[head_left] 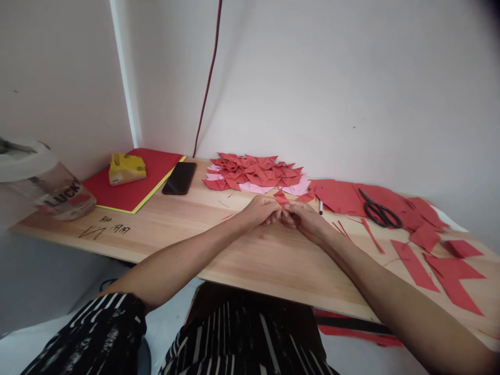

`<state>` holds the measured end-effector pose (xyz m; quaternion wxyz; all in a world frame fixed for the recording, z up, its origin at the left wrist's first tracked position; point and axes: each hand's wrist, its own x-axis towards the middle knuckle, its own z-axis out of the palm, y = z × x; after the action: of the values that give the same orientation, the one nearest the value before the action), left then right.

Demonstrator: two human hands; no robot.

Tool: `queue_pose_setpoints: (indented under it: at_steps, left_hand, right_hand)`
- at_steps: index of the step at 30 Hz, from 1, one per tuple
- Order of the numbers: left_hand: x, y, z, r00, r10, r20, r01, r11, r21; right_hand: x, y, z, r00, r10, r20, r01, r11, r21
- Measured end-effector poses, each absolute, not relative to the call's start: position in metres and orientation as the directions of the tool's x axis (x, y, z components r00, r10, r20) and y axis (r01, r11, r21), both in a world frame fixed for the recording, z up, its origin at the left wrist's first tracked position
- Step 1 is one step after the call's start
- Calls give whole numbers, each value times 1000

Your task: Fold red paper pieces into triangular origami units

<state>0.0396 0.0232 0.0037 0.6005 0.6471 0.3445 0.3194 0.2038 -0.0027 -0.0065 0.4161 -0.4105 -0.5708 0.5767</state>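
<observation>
Over the middle of the wooden table, my left hand and my right hand meet, their fingers pinched on a small folded piece of red paper. Its upper points stick out above my fingertips; the lower part is hidden by them. Just behind my hands is a heap of folded red paper shapes, with some pink paper beneath and between them. To the right of my right hand, a white marker or pen lies beside flat red paper sheets.
Black scissors rest on the red sheets. Red paper scraps spread over the right side. At left are a phone, a red folder with a yellow packet on it, and a clear jug. A wall stands behind.
</observation>
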Motion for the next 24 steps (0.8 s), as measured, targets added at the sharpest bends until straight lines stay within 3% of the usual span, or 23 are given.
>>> queue_pose_setpoints:
  at_steps: [11, 18, 24]
  left_hand:
    - [35, 26, 5, 543, 839, 32, 96, -100, 990]
    - [40, 25, 4, 558, 829, -25, 88, -28, 996]
    - [39, 24, 4, 542, 840, -17, 51, -12, 999]
  right_hand:
    - [200, -4, -10, -240, 971, 20, 42, 31, -999]
    - [201, -1, -14, -180, 982, 52, 69, 65, -996]
    - [206, 1, -13, -235, 971, 46, 89, 68, -994]
